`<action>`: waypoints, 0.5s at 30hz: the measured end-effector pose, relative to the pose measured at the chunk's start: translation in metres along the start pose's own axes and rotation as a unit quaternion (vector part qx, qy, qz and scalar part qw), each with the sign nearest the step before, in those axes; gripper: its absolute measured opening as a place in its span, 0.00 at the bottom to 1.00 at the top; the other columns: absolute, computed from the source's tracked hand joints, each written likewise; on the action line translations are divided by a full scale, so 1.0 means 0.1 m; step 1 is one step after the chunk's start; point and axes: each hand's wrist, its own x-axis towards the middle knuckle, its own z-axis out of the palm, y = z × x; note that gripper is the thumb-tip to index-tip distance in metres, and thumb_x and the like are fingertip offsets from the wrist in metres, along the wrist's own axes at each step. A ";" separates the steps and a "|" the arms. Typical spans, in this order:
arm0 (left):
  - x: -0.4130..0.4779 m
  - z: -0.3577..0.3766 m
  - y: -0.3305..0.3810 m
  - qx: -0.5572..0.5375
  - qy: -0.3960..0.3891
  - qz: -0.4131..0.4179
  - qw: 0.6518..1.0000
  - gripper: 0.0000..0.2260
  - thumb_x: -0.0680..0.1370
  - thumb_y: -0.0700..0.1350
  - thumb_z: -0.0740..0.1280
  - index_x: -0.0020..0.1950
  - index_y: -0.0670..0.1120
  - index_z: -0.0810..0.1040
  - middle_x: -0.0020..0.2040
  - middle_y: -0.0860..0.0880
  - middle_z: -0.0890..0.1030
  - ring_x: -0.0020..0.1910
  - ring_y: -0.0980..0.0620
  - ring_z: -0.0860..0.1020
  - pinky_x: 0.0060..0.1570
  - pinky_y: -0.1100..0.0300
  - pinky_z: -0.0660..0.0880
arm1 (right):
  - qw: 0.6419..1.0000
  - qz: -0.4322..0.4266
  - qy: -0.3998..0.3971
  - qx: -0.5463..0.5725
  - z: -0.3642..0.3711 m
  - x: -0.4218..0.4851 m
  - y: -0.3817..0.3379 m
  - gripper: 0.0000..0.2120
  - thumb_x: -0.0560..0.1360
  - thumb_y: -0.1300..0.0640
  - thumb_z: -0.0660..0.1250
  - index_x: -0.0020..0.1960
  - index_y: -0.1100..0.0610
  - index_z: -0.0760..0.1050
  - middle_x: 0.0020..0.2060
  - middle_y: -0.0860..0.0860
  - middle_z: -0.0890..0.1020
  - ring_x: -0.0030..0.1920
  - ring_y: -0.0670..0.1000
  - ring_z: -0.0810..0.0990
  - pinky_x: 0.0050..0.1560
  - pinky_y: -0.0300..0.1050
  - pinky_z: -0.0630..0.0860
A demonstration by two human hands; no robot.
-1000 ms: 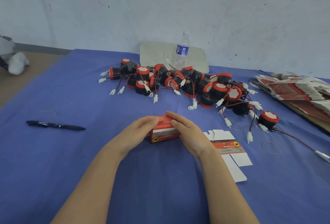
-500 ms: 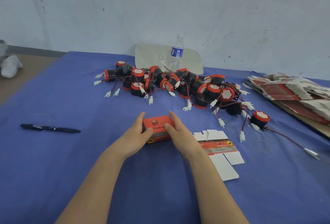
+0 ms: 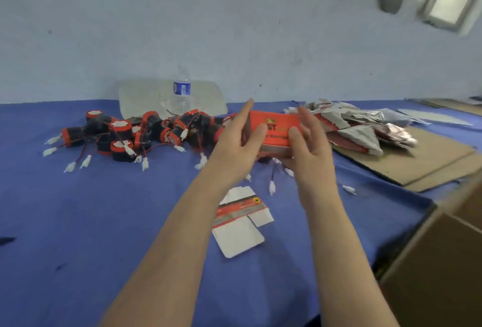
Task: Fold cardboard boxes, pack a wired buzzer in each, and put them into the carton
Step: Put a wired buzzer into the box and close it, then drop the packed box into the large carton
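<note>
Holding the orange box (image 3: 276, 128) up off the blue table (image 3: 78, 222), the left hand (image 3: 234, 144) is pinching its left end between thumb and straight fingers, while the right hand (image 3: 306, 149) is clasping the right end, fingers loosely spread. The grip is looking light to me. A swing toward the brown carton (image 3: 443, 261) at the lower right could be popping an end flap and letting the contents slide out, or dropping the box among the loose buzzers (image 3: 120, 141) and onto the flat blank (image 3: 240, 222) below. Whether the flaps are tucked, I cannot tell.
</note>
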 end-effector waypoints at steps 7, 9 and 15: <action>-0.02 2.33 0.54 -0.047 -0.100 0.031 0.993 0.16 0.81 0.47 0.62 0.66 0.41 0.71 0.62 0.45 0.76 0.59 0.51 0.74 0.59 0.60 0.69 | 0.922 -0.074 0.327 -0.196 -1.90 -0.12 -0.84 0.15 0.81 0.59 0.58 0.67 0.53 0.69 0.59 0.55 0.77 0.59 0.53 0.77 0.62 0.48 0.74; -0.20 2.88 0.56 0.008 -0.206 0.028 0.978 0.16 0.81 0.46 0.61 0.66 0.41 0.71 0.63 0.44 0.77 0.62 0.47 0.75 0.59 0.59 0.69 | 0.870 -0.023 0.377 -0.318 -2.40 -0.30 -0.92 0.18 0.81 0.59 0.57 0.70 0.54 0.67 0.63 0.55 0.74 0.64 0.53 0.73 0.62 0.36 0.67; -0.57 3.27 0.44 0.101 -0.266 0.074 0.956 0.17 0.81 0.45 0.59 0.69 0.45 0.70 0.68 0.46 0.74 0.67 0.49 0.70 0.66 0.57 0.65 | 0.806 -0.030 0.391 -0.443 -2.67 -0.67 -0.85 0.18 0.78 0.64 0.57 0.68 0.58 0.70 0.68 0.55 0.71 0.72 0.53 0.64 0.73 0.43 0.54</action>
